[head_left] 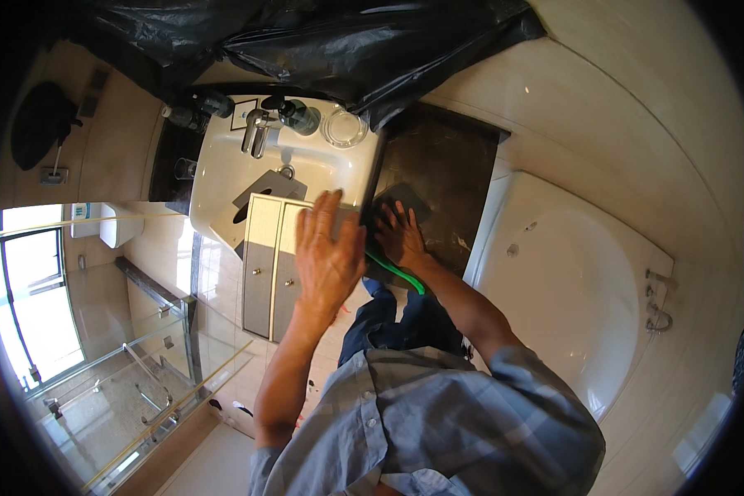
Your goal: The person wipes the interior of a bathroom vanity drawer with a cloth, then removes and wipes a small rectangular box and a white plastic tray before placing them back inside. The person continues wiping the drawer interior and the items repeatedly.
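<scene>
My left hand [329,252] is held with its fingers stretched out, at the right edge of a small cabinet [264,248] with grey doors and round knobs. Whether it touches the cabinet I cannot tell. Fingers spread, my right hand [400,240] is over the front of the dark stone countertop [455,165], near a dark square patch or flat piece [403,202]. A bright green strip [401,274] runs from between my hands along the counter's front edge. Grey flat pieces [274,188], one with a dark oval opening, lie across the white sink [326,169] behind the cabinet.
Around the sink are a chrome faucet [256,132], a pump bottle [299,117] and a glass dish [344,128]. Black plastic sheeting [322,45] hangs behind. A white bathtub [562,281] stands to the right; a glass shower enclosure [116,364] and a toilet [120,225] are left.
</scene>
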### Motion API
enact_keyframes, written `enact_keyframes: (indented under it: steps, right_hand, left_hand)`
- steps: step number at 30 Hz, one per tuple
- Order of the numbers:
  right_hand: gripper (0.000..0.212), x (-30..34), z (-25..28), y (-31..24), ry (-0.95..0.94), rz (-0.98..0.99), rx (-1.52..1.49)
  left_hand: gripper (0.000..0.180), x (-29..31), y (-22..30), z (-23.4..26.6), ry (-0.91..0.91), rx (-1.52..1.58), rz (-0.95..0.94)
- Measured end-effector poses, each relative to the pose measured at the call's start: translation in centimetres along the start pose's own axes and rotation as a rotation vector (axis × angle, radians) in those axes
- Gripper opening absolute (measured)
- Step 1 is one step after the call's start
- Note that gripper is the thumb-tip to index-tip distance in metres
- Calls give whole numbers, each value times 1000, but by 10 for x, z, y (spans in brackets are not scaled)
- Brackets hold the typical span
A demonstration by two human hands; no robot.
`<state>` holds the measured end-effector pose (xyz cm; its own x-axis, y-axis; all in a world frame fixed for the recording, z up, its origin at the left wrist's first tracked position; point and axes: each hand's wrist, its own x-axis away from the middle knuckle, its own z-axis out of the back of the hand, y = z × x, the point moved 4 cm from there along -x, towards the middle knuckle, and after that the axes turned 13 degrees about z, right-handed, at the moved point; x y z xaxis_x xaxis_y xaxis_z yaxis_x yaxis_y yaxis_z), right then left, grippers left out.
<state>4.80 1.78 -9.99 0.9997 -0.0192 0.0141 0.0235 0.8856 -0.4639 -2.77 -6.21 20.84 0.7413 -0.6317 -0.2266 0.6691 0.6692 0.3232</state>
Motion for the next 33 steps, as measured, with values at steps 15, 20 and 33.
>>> enact_keyframes:
  steps: [15, 20, 33]
  right_hand:
    - [44, -113, 49, 129, 36, 135, 175]
    - [41, -144, 68, 164, 8, 10, 207]
    - [51, 9, 104, 245, 200, -99, 319]
  left_hand:
    - [30, -1, -1, -121, -173, 31, 155]
    - [38, 5, -7, -150, -287, 65, 233]
    - [33, 23, 2, -198, -487, 120, 384]
